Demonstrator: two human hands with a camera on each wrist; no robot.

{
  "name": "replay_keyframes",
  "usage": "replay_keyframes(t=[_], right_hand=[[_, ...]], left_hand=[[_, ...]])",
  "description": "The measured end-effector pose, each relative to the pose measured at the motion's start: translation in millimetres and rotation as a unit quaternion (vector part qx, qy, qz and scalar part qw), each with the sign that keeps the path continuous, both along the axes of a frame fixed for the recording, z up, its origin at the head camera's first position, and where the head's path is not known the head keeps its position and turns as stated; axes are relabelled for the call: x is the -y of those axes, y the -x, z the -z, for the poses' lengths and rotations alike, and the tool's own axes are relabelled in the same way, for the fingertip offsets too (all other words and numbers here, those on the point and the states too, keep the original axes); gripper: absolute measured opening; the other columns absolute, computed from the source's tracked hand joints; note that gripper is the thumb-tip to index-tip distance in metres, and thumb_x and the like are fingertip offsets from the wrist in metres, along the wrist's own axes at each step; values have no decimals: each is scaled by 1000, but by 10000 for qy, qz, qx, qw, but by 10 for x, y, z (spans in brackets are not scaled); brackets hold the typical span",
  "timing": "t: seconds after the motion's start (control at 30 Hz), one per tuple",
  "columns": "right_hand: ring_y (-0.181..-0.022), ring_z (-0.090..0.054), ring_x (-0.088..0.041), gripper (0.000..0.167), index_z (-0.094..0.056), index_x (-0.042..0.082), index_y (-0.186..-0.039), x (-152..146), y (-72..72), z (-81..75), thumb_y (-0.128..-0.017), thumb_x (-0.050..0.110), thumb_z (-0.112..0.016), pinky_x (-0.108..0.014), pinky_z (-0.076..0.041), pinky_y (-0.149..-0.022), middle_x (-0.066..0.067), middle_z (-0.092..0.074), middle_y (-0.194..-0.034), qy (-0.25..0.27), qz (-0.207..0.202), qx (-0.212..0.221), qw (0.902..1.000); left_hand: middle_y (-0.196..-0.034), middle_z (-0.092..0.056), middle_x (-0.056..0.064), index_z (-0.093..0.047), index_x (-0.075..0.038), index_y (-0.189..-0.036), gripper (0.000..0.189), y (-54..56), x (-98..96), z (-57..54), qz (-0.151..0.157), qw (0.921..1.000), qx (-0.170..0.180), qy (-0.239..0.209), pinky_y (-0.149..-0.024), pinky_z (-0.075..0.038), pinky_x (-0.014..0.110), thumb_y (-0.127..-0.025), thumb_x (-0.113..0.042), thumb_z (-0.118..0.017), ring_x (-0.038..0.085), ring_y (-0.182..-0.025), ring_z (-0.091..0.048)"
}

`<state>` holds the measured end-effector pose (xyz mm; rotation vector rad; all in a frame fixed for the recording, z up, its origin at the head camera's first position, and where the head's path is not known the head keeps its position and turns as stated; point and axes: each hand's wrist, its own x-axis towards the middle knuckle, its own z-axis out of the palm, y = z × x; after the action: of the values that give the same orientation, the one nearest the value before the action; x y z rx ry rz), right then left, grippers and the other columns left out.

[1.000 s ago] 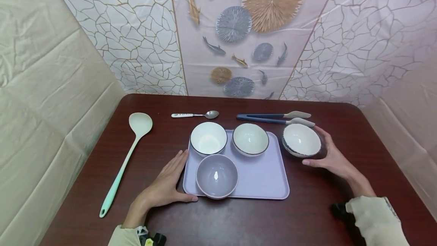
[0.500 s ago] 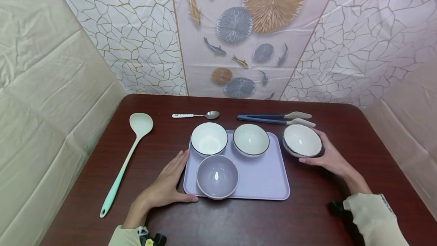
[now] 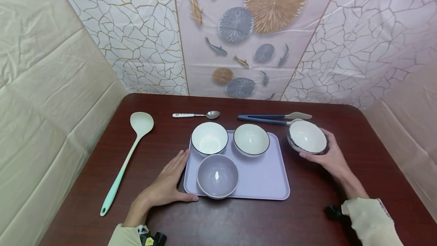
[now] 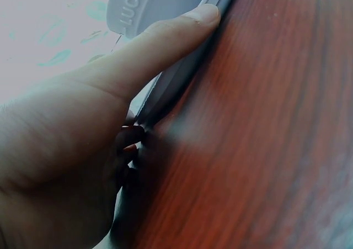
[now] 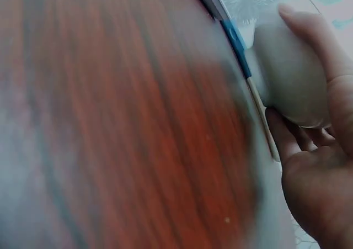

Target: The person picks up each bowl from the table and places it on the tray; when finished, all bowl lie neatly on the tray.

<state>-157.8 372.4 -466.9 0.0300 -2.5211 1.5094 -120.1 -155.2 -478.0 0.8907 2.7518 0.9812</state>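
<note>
In the head view my right hand (image 3: 336,158) grips a white bowl with a dark, uneven rim (image 3: 308,136), thumb at the near side and fingers round its right side. The right wrist view shows the pale outside of this bowl (image 5: 289,67), apparently a little off the table. My left hand (image 3: 164,187) rests at the left end of a lilac tray (image 3: 261,183), fingers straight along its edge, thumb touching the front rim. On the tray stand a white bowl (image 3: 209,138), a second dark-rimmed bowl (image 3: 251,139) and a grey-purple bowl (image 3: 217,176).
Behind the tray lie a small spoon with a white handle (image 3: 196,115) and blue tongs (image 3: 264,119) with pale tips, one partly hidden by the held bowl. A long mint-green ladle (image 3: 126,158) lies at the left. The dark wooden table (image 3: 239,223) ends at a patterned cloth.
My right hand has closed round the dark-rimmed bowl and shifted it slightly right and away from me, over a tong tip. My left hand has stayed at the tray.
</note>
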Motion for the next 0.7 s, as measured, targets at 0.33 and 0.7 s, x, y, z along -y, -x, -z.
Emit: replay_keyframes(t=[0.33,0.7], right_hand=[[-118,-40,-7,106,-28,11,-151,290,-494,-341,-65,-2,-89,-9,-32,-89,-14,-40,-140,-338,-392,-92,9986],[-115,-52,-16,110,-31,12,-144,1040,-888,-350,-56,14,-97,-17,-41,-92,-7,-45,-136,-60,-1359,246,9904]], left_hand=[[-162,-12,13,-10,-2,-157,130,-1,0,11,38,9999,-131,-74,-114,-14,54,-66,-61,-83,32,-148,-7],[-163,-9,11,-6,-5,-157,131,18,-8,-4,-4,10000,16,18,-115,-12,51,-67,-65,-80,28,-148,-4]])
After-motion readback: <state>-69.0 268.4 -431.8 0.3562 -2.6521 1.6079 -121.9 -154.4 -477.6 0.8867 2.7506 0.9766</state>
